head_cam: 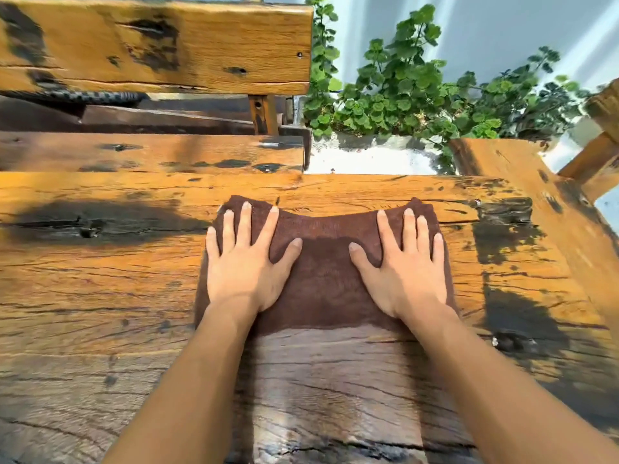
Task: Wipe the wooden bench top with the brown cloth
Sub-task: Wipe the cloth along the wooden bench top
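Leafy plant and backrest plank beyond us.
Our left hand and right hand press flat, fingers spread, on the brown cloth on the bench top.

Both hands cover much of the brown cloth; forearms leave the frame's bottom edge.

Beyond the counter you face a wooden backrest plank, orange-brown with black stains, held on a short upright post. Under the plank you see a dark patterned strip; what it is can't be told. To the right, a leafy green plant stands in a rough white planter. Pale wall behind it. Far right, a second wooden frame, partly cut off.
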### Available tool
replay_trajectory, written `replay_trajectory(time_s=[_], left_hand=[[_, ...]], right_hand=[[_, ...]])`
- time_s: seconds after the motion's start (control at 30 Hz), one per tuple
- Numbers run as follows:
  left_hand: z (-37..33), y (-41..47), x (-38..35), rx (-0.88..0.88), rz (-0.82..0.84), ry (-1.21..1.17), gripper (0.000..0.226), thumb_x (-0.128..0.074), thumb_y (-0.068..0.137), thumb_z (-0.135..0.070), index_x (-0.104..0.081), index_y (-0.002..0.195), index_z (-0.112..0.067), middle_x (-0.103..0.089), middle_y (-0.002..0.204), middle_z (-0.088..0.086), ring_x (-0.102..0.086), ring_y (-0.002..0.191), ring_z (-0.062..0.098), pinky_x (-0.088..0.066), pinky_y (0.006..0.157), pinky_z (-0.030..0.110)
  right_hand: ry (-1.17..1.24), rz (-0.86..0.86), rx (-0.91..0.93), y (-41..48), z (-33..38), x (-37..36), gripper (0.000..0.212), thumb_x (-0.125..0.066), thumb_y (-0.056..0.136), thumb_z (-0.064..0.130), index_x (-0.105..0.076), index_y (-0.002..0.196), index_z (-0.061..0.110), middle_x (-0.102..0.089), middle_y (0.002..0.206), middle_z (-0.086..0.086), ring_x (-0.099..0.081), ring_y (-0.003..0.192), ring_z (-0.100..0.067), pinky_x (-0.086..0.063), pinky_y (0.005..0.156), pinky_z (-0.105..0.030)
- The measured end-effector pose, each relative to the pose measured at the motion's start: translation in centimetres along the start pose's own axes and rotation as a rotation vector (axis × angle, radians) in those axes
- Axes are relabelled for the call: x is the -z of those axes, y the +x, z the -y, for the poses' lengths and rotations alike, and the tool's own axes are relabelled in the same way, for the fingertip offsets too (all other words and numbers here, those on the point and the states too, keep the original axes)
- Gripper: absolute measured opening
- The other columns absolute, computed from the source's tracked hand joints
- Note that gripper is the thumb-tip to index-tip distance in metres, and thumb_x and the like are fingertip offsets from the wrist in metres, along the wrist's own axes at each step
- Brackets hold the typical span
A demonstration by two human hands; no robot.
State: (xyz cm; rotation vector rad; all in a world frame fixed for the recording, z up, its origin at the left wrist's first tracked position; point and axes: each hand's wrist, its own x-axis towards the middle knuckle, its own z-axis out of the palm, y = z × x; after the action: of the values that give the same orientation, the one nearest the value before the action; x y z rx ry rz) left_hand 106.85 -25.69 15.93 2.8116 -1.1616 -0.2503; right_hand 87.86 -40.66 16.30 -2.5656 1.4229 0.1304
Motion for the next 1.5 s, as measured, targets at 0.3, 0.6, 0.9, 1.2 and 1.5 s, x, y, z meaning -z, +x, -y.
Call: replay_trajectory(time_s=[0.3, 0.6, 0.9, 1.2, 1.5], left_hand=[[-0.4, 10.2, 1.5, -0.046, 0.005, -0.005, 0.079, -0.007, 0.091, -0.087, -0.001, 0.162, -0.053, 0.007, 0.176, -0.001, 0.013, 0.160, 0.025, 0.010, 0.127, 0.054], [-0.3, 11.8, 1.3, -0.068, -0.031, 0.025, 0.078, -0.009, 0.092, -0.085, -0.010, 0.162, -0.052, -0.004, 0.176, 0.004, 0.004, 0.161, 0.031, 0.006, 0.127, 0.057], [0.2, 9.5, 1.2, -0.157, -0.046, 0.052, 0.073, -0.012, 0.095, -0.081, -0.010, 0.162, -0.052, 0.001, 0.176, 0.006, 0.004, 0.161, 0.032, 0.006, 0.127, 0.056], [2.0, 3.0, 0.2, -0.173, -0.056, 0.057, 0.073, -0.009, 0.095, -0.082, -0.007, 0.162, -0.052, 0.001, 0.176, 0.004, 0.004, 0.161, 0.030, 0.004, 0.128, 0.054], [4.4, -7.5, -1.0, -0.159, -0.058, 0.058, 0.070, -0.012, 0.098, -0.079, -0.005, 0.162, -0.052, 0.002, 0.176, 0.004, 0.004, 0.161, 0.029, 0.003, 0.128, 0.053]], right_hand=[[-0.014, -0.048, -0.005, 9.7, 1.8, 1.5, 0.091, -0.005, 0.090, 0.087, 0.003, 0.167, 0.039, 0.008, 0.176, -0.011, 0.014, 0.161, -0.028, 0.009, 0.129, -0.053], [-0.011, -0.071, 0.015, 11.8, 2.2, 1.8, 0.091, -0.010, 0.089, 0.089, -0.008, 0.167, 0.041, -0.003, 0.176, -0.015, 0.003, 0.162, -0.031, 0.006, 0.129, -0.055], [0.009, -0.104, 0.060, 8.9, 1.9, 1.3, 0.088, -0.016, 0.092, 0.087, -0.009, 0.167, 0.041, 0.000, 0.175, -0.017, 0.004, 0.162, -0.030, 0.006, 0.129, -0.052], [-0.001, -0.102, 0.052, 2.3, 1.6, -0.3, 0.086, -0.015, 0.093, 0.085, -0.006, 0.167, 0.041, 0.004, 0.176, -0.015, 0.008, 0.162, -0.028, 0.008, 0.129, -0.052], [-0.016, -0.094, 0.069, -7.8, 1.5, -2.3, 0.085, -0.013, 0.094, 0.084, -0.005, 0.167, 0.041, 0.005, 0.176, -0.015, 0.008, 0.162, -0.029, 0.006, 0.129, -0.052]])
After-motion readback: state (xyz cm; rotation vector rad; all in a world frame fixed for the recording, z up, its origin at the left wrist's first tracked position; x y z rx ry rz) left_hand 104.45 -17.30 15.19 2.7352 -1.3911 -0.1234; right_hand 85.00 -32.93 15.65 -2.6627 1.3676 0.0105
